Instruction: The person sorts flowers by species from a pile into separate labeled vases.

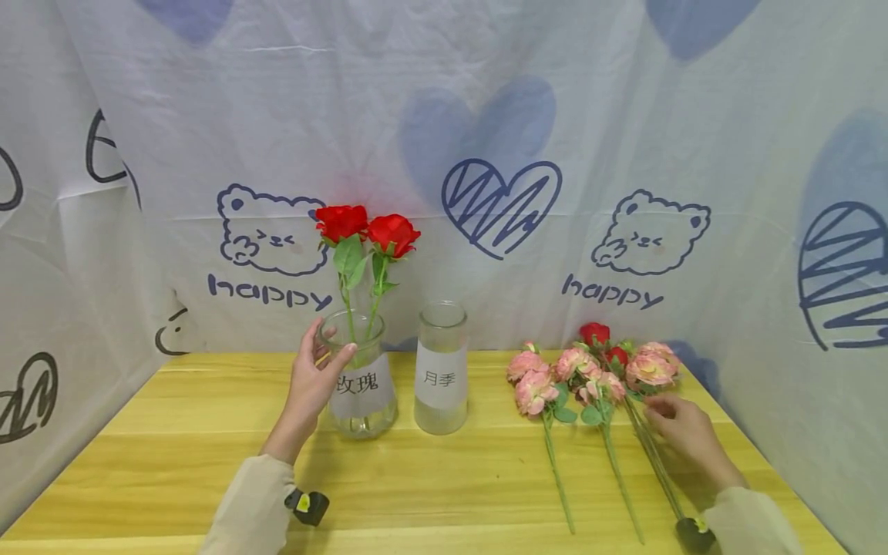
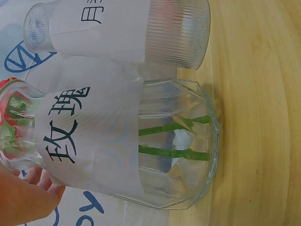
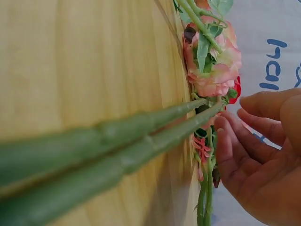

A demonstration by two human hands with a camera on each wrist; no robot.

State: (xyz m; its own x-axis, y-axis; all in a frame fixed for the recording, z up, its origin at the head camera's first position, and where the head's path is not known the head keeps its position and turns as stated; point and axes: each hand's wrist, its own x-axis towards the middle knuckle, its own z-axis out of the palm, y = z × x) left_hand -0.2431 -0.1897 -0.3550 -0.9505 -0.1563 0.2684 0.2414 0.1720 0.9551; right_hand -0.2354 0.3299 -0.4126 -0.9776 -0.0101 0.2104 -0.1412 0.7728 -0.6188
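Note:
My left hand (image 1: 315,371) holds the wide glass vase (image 1: 362,420) near its neck, thumb across the front and fingers at the left side. Two red roses (image 1: 392,234) stand upright in this vase, their stems reaching down near its base. On the right, my right hand (image 1: 683,428) is beside the flower stems (image 1: 652,451), its fingers loosely bent. In the right wrist view, thumb and fingers stand apart next to the stems (image 3: 141,150), with nothing between them. Pink flowers (image 1: 652,365) and red roses (image 1: 594,333) lie together on the table there.
A narrower glass vase (image 1: 441,420) with a white label stands just right of the wide one. Several pink flowers (image 1: 536,391) lie with stems toward the front. A printed cloth (image 1: 388,116) hangs behind the wooden table (image 1: 173,462).

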